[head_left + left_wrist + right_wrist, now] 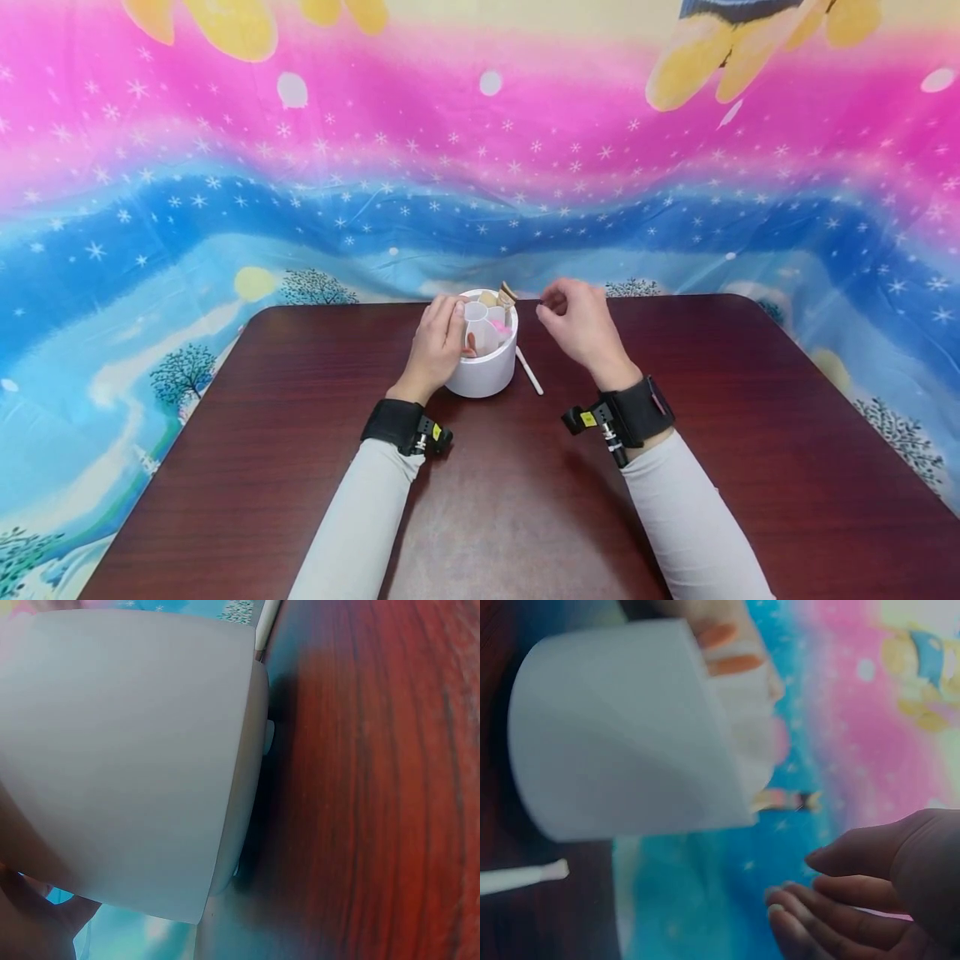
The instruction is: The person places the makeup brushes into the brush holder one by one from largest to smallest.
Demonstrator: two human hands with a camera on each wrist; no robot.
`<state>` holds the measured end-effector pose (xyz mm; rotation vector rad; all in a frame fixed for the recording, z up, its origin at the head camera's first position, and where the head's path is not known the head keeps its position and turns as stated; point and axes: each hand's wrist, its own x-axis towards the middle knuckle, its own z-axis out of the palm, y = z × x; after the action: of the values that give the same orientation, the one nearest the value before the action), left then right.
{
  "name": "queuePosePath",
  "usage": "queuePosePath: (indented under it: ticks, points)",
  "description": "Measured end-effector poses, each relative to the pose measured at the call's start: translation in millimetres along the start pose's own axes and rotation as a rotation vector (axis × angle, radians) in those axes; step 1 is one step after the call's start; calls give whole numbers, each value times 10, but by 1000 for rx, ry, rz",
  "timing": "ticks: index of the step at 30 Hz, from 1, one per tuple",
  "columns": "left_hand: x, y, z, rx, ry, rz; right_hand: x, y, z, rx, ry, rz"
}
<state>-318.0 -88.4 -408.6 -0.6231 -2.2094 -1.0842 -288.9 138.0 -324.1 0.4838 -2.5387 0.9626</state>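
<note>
A white round organizer (480, 379) with inner compartments stands on the table near its far edge. My left hand (438, 333) grips its left side, fingers over the rim; in the left wrist view the organizer's wall fills much of the picture. Out of it stick a brown-tipped brush (507, 293), orange-brown ends (735, 665) and something pink (498, 327). To the right of the organizer, apart from it, my right hand (581, 321) hovers with loosely bent fingers and nothing between thumb and fingertips. A slim white stick (529, 371), brush- or pen-like, lies beside the organizer's base.
The dark red-brown wooden table (495, 517) stretches out to both sides and toward me. Behind it hangs a colourful cloth (420, 183) with snowflakes and trees, close to the table's far edge.
</note>
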Motion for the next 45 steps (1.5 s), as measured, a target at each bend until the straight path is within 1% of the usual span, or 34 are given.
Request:
queuePosePath:
  ticks: [5, 12, 15, 19, 22, 25, 32, 35, 41, 45]
  points:
    - [2, -5, 6, 7, 1, 2, 8, 166, 115, -91, -111, 56]
    - [3, -6, 9, -1, 1, -2, -32, 253, 288, -222, -314, 183]
    - [4, -2, 7, 1, -3, -3, -47, 291, 371, -266, -399, 212]
    - [4, 1, 2, -1, -8, -1, -65, 319, 453, -292, -519, 230]
    - [3, -3, -5, -5, -13, 0, -68, 319, 487, -287, -579, 239]
    - [0, -3, -7, -7, -17, -2, -71, 332, 524, -279, -598, 248]
    - [-9, 13, 3, -8, 3, 3, -111, 378, 573, -317, -581, 224]
    - [-11, 15, 7, -2, 7, 0, -125, 391, 571, -357, -561, 210]
    - [-5, 12, 10, -2, 9, 0, -129, 391, 542, -421, -569, 215]
    - [-1, 15, 4, -4, 11, 2, -122, 396, 522, -423, -574, 213]
